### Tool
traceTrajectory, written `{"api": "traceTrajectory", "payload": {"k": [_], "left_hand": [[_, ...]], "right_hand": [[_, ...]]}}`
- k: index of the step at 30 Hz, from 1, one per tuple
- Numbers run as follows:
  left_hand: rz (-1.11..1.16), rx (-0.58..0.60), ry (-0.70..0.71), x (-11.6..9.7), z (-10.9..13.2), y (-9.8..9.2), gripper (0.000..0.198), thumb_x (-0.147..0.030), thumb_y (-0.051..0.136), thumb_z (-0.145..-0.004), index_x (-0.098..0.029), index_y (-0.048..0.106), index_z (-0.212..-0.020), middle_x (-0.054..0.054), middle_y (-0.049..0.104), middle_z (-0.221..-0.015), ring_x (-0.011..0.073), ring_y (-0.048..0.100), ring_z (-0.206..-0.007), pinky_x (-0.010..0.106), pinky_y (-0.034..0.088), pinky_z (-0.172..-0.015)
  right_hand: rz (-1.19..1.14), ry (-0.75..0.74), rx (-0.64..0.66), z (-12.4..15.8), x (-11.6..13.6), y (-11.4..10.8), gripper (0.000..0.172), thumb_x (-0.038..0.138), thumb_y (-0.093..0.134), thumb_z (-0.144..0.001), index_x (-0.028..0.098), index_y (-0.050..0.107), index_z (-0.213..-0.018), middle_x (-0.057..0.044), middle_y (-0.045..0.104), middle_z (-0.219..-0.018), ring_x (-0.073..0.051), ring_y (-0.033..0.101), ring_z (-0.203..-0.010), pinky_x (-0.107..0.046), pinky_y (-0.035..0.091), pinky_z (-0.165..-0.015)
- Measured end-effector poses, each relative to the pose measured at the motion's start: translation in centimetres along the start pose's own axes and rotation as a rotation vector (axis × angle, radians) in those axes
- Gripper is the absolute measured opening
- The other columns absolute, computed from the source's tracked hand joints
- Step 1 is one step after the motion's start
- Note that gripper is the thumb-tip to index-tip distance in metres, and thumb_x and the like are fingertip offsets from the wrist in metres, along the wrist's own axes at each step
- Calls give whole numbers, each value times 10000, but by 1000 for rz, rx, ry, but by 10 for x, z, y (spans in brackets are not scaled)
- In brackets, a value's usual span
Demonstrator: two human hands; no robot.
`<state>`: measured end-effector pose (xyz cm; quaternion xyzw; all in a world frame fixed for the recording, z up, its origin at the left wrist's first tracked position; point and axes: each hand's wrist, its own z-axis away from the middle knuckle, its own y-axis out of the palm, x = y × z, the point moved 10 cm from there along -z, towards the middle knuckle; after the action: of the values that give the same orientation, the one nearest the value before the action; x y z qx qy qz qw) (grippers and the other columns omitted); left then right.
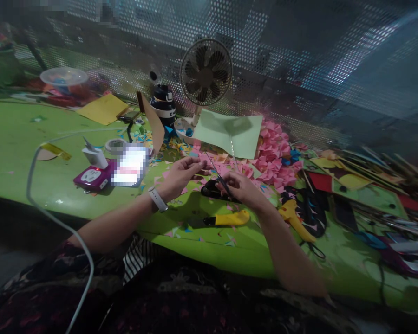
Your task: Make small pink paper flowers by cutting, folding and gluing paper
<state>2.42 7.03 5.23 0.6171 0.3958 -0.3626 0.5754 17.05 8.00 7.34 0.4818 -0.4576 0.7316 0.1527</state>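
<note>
My right hand (242, 188) is closed around a thin dark pointed tool (218, 175), whose tip slants up and left; whether it is scissors or tweezers I cannot tell. My left hand (186, 174) is just left of the tool's tip, fingers stretched toward it and apart, with nothing visible in them. Beneath my right hand lies a black object (211, 189), partly hidden. Nearer me is a tool with a yellow handle (232, 218) and a dark blade. Pink folded paper pieces (273, 148) are heaped beyond my hands, beside a creased pale green sheet (226, 132).
A fan (206, 72) and a dark bottle (163, 104) stand at the back. To the left are a lit phone (129, 164), a purple power socket (94, 178) and a white cable (61, 221). A yellow hot-glue gun-like tool (297, 220) and sticks (386, 171) lie right.
</note>
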Motion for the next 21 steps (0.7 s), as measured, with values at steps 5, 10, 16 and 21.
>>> {"api": "traceTrajectory", "payload": {"k": [5, 10, 16, 21], "left_hand": [[5, -8, -15, 2, -1, -2, 220, -319, 764, -807, -146, 644, -870, 54, 749, -869, 107, 688, -709, 230, 509, -652], [47, -4, -24, 4, -1, 0, 239, -322, 783, -788, -145, 644, -868, 54, 747, -877, 110, 694, -715, 223, 510, -646], [69, -19, -32, 5, 0, 0, 197, -285, 766, -807, -139, 640, -846, 46, 743, -867, 95, 689, -688, 211, 506, -641], [87, -10, -38, 5, 0, 1, 193, -272, 766, -806, -140, 628, -836, 38, 738, -843, 104, 694, -704, 224, 510, -665]], "right_hand": [[-24, 17, 13, -1, -1, 1, 490, 626, 758, -671, 193, 580, -816, 10, 560, -735, -133, 511, -652, -266, 396, -585], [-38, 13, 8, -2, 0, 1, 500, 635, 766, -655, 195, 578, -799, 7, 568, -742, -130, 511, -650, -259, 403, -579], [-52, 29, 2, -2, -2, 3, 507, 626, 782, -636, 195, 574, -802, 14, 555, -722, -132, 513, -655, -261, 396, -587], [-36, 19, -6, -2, -3, 3, 505, 650, 752, -663, 204, 546, -779, 30, 524, -652, -128, 486, -597, -259, 353, -545]]}}
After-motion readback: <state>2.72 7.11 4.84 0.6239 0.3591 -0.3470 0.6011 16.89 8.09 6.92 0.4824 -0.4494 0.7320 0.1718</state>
